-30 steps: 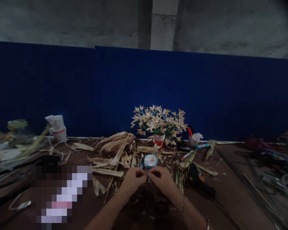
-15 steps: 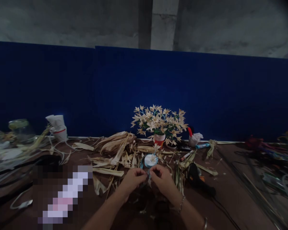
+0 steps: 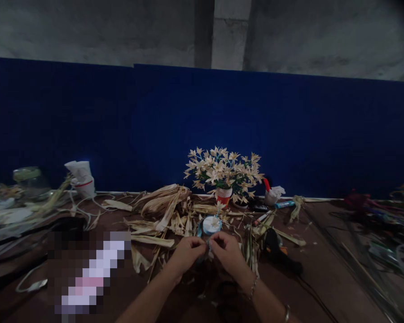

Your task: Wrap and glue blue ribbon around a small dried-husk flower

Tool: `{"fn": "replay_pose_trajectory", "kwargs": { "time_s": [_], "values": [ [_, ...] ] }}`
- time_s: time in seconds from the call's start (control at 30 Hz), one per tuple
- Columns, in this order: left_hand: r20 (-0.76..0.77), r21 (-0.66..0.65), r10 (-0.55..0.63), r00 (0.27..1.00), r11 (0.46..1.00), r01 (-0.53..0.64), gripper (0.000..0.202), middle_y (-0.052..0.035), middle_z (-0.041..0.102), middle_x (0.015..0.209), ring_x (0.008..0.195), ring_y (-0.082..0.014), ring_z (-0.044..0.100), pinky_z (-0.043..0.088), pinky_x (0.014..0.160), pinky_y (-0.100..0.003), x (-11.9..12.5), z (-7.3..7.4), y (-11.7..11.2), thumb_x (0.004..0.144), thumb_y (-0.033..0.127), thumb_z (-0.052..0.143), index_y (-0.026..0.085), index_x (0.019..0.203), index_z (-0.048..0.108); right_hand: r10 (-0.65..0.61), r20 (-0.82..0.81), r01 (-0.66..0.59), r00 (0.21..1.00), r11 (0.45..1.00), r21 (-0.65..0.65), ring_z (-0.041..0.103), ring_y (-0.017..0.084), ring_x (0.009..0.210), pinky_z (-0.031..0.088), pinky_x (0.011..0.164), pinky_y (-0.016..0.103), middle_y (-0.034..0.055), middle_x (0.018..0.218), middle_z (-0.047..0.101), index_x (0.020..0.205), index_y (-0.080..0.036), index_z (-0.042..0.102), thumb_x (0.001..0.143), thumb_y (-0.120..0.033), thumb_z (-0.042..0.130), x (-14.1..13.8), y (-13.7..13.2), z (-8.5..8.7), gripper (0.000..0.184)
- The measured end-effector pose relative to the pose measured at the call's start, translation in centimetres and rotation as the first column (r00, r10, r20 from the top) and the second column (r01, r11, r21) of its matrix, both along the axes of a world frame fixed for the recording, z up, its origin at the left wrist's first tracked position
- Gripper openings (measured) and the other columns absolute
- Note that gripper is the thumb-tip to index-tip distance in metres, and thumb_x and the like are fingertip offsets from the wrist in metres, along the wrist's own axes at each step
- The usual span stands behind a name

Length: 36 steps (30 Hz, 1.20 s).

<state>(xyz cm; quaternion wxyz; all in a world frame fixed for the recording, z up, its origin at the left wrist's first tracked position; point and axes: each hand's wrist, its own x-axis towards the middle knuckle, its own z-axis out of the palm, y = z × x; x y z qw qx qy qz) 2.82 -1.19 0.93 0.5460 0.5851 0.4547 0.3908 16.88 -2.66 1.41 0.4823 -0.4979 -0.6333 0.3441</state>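
Change vs 1 sec ago is slight: left hand (image 3: 187, 253) and right hand (image 3: 226, 252) have stayed low-centre in the frame w/ fingertips meeting, the gap btwn them a touch tighter. Both hands are curled, pinching 1 small pale piece (image 3: 207, 244) btwn them just above the counter (image 3: 323, 269); too dim to tell what it is. So it reads as fine fingertip work in place, nothing picked up or put down. Just behind the fingertips sits a blue-rimmed roll (image 3: 211, 225) w/ a white top, dried leaf strips (image 3: 164, 202) to its left, a black tool (image 3: 276, 255) to the right. Writing: none legible; the red-and-white cup (image 3: 223, 195) under the pale flowers (image 3: 222, 168) shows no readable print.
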Motion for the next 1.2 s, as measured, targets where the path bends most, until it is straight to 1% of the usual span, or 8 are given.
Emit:
{"fn": "replay_pose_trajectory", "kwargs": {
  "time_s": [0.17,0.37,0.57,0.63,0.77,0.83,1.03,1.2],
  "values": [
    [-0.071,0.046,0.086,0.994,0.996,-0.082,0.014,0.004,0.05,0.047,0.048,-0.0089,0.04,0.029,0.049,-0.02,-0.15,-0.03,0.08,0.057,0.025,0.055,0.014,0.052,0.061,0.058,-0.122,-0.078,0.991,0.983,-0.164,0.043,0.009,0.043,0.034,0.042,0.019,-0.0037,0.048,0.05,0.063,-0.015,0.058,0.066,-0.03,0.052,0.13,0.41,-0.29,0.015],
    [-0.048,0.001,0.084,0.995,0.996,-0.084,0.012,0.003,0.052,0.048,0.048,-0.0092,0.042,0.031,0.05,-0.021,-0.13,0.09,0.02,0.055,0.024,0.058,0.013,0.053,0.06,0.093,-0.122,-0.109,0.988,0.985,-0.135,0.045,0.009,0.049,0.037,0.047,0.019,-0.002,0.055,0.053,0.064,-0.014,0.059,0.066,-0.028,0.054,0.3,0.54,-0.39,0.015],
    [-0.061,0.021,0.091,0.994,0.996,-0.09,0.015,0.0043,0.049,0.047,0.048,-0.0083,0.04,0.029,0.05,-0.02,0.12,-0.05,-0.09,0.054,0.027,0.06,0.013,0.051,0.058,0.066,-0.053,-0.071,0.996,0.992,-0.1,0.043,0.009,0.05,0.036,0.048,0.019,-0.0024,0.053,0.051,0.061,-0.014,0.058,0.064,-0.025,0.055,0.33,0.49,-0.5,0.012],
    [-0.029,-0.027,0.078,0.997,0.997,-0.079,0.019,0.0047,0.047,0.046,0.046,-0.0075,0.038,0.027,0.048,-0.02,0.2,-0.01,-0.21,0.054,0.031,0.062,0.013,0.052,0.056,0.069,-0.074,-0.075,0.995,0.994,-0.085,0.043,0.01,0.051,0.036,0.049,0.018,-0.0024,0.054,0.051,0.06,-0.015,0.057,0.065,-0.024,0.054,0.3,0.47,-0.4,0.011],
    [0.108,-0.22,-0.008,0.994,0.975,0.032,0.027,0.007,0.043,0.043,0.04,-0.0051,0.032,0.02,0.042,-0.019,0.13,0.32,-0.51,0.056,0.039,0.062,0.014,0.059,0.054,0.084,-0.164,-0.102,0.983,0.989,-0.107,0.042,0.009,0.051,0.035,0.048,0.018,-0.0031,0.054,0.05,0.06,-0.015,0.055,0.065,-0.027,0.055,0.38,0.52,-0.07,0.013],
    [0.146,-0.256,-0.023,0.989,0.965,0.061,0.028,0.0075,0.041,0.043,0.039,-0.0045,0.03,0.018,0.042,-0.019,0.06,0.46,-0.6,0.056,0.04,0.062,0.014,0.059,0.054,0.09,-0.193,-0.115,0.977,0.986,-0.121,0.042,0.009,0.05,0.035,0.047,0.018,-0.0034,0.054,0.049,0.06,-0.015,0.054,0.064,-0.029,0.056,0.44,0.57,-0.01,0.015],
    [0.093,-0.201,0.015,0.996,0.98,0.004,0.018,0.0073,0.041,0.042,0.039,-0.0042,0.029,0.017,0.042,-0.019,0.13,0.27,-0.45,0.054,0.028,0.062,0.013,0.056,0.052,0.077,-0.169,-0.106,0.983,0.979,-0.172,0.039,0.008,0.045,0.033,0.044,0.018,-0.0043,0.049,0.048,0.06,-0.015,0.055,0.063,-0.03,0.056,0.38,0.62,-0.22,0.015],
    [-0.005,-0.114,0.079,0.997,0.99,-0.079,0.01,0.0086,0.039,0.042,0.041,-0.0043,0.028,0.021,0.043,-0.019,0.28,0.24,-0.44,0.053,0.021,0.057,0.014,0.053,0.05,0.087,-0.065,-0.098,0.994,0.978,-0.183,0.046,0.01,0.049,0.036,0.049,0.02,-0.0022,0.053,0.055,0.062,-0.014,0.059,0.061,-0.029,0.057,0.57,0.89,-0.36,0.014]
  ]
}}
